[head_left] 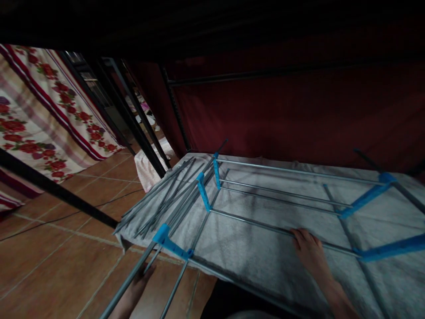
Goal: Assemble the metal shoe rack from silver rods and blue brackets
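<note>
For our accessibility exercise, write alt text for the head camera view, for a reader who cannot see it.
A person's right hand rests on a grey metal rod of a rack frame with blue plastic connectors, laid on a grey cloth-covered surface. The left hand grips a rod below its edge, over a brown tiled floor; loose rods lie alongside.

The rods (282, 195) are plain grey metal, and the clips (203, 191) joining them are bright blue plastic. They lie on a pale grey cloth (265, 252) with darker smudgy patches. The floor (66, 248) is terracotta-brown tile with lighter grout lines. The curtain (40, 115) on the left is cream with red flowers and dark red stripes. Back wall (299, 110) is deep maroon, and the frame (133, 115) is black.
</note>
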### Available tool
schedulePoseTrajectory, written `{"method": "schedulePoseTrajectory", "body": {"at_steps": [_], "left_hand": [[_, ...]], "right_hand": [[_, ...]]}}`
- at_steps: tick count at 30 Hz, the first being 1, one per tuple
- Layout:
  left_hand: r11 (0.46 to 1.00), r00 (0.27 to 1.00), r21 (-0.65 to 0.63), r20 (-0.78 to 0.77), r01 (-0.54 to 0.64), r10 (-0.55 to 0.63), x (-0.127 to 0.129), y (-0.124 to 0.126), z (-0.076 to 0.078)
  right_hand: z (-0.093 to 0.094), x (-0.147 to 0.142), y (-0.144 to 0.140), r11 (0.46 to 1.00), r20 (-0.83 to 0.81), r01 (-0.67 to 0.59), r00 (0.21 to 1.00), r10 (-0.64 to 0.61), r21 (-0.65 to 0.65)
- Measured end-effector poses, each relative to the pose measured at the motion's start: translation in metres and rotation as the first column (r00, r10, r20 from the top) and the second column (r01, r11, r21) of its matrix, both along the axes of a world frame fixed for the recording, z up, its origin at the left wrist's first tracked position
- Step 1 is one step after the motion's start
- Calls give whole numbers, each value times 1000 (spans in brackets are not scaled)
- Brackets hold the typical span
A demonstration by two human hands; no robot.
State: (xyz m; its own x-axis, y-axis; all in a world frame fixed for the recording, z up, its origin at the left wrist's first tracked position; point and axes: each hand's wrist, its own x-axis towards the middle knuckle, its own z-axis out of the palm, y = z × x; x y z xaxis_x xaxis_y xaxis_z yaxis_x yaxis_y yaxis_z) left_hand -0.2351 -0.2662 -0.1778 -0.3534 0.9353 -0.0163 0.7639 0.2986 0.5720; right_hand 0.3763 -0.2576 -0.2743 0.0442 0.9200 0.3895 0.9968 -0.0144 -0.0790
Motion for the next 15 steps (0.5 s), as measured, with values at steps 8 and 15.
{"method": "schedulePoseTrajectory", "body": {"at_steps": [8, 15], "left_hand": [[991, 966, 39, 231, -129, 117, 19, -16, -7], [948, 942, 99, 183, -303, 282, 3, -48, -12]], "right_hand": [[1, -1, 0, 1000, 5, -12, 1000, 11, 13], [4, -2, -1, 1000, 19, -5, 1000, 5, 27]]}}
